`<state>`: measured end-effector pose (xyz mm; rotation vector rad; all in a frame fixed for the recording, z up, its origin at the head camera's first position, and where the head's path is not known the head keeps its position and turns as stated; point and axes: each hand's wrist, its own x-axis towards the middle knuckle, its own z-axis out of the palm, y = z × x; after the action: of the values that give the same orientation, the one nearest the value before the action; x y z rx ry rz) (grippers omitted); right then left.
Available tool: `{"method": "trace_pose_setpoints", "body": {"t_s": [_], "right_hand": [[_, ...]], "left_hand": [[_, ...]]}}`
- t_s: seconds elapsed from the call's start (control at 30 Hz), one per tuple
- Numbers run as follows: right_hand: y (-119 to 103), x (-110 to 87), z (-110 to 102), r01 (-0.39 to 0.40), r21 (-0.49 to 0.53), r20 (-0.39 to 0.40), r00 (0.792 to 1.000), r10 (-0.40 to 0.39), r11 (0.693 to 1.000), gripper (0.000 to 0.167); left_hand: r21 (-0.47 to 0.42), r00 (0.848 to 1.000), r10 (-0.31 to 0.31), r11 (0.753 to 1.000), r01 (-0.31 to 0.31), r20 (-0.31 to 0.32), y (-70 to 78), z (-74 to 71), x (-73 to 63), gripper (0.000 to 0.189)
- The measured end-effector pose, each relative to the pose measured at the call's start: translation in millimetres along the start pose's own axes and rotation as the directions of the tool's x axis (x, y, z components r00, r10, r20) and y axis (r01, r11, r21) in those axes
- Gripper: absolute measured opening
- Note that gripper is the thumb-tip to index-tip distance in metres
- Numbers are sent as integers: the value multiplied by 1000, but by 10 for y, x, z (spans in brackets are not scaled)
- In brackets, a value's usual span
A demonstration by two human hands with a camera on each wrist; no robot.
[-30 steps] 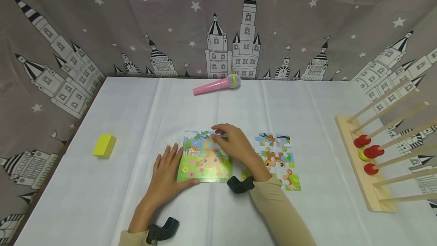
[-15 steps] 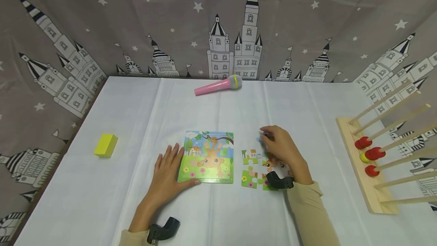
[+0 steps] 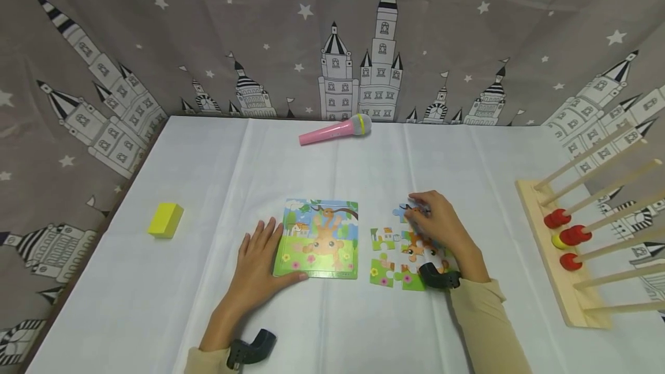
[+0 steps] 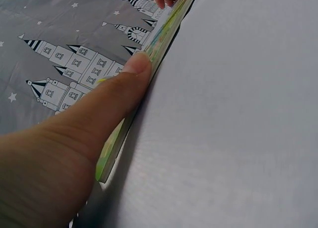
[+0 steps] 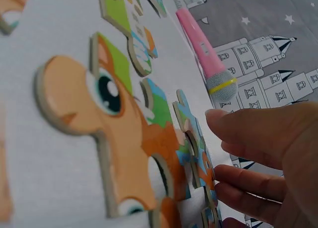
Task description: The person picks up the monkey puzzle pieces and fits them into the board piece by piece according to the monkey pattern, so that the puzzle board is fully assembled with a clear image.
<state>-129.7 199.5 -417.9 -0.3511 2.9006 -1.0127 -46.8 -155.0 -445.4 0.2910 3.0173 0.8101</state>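
My left hand lies at the left side of a square puzzle tray printed with a hanging monkey, fingers straight. Its thumb rests along the tray's near edge in the left wrist view. To the right of the tray my right hand hovers over loose jigsaw pieces, thumb and fingers parted around a branch-patterned piece in the top row. In the right wrist view the fingertips are right at the far pieces, and a monkey-face piece lies nearer. The hand and wrist camera partly hide the right-hand pieces.
A pink toy microphone lies near the table's back edge. At the left is a yellow block. A wooden peg stand with several red beads and a yellow one stands at the right. A grey castle-print curtain hangs behind.
My right hand has moved right, from above the puzzle tray to the top row of loose pieces, then slightly further right. The left hand has stayed by the tray.
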Motion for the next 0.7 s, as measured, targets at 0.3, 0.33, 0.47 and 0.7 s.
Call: {"method": "trace_pose_setpoints", "body": {"t_s": [0.3,0.33,0.47,0.7], "right_hand": [[34,-62,116,-12,-80,-42,999,9,997,51],[25,-70,122,-21,-78,-51,999,17,997,51],[4,-87,147,-30,-89,-87,996,22,996,49],[-5,-70,170,-43,-58,-124,992,35,997,42]], "left_hand": [[-6,1000,-9,1000,9,7,3,-3,-5,105],[-6,1000,-10,1000,10,8,5,-4,-7,105],[-4,1000,-12,1000,12,9,8,-9,-13,105],[3,1000,-7,1000,7,8,2,-13,-14,105]]}}
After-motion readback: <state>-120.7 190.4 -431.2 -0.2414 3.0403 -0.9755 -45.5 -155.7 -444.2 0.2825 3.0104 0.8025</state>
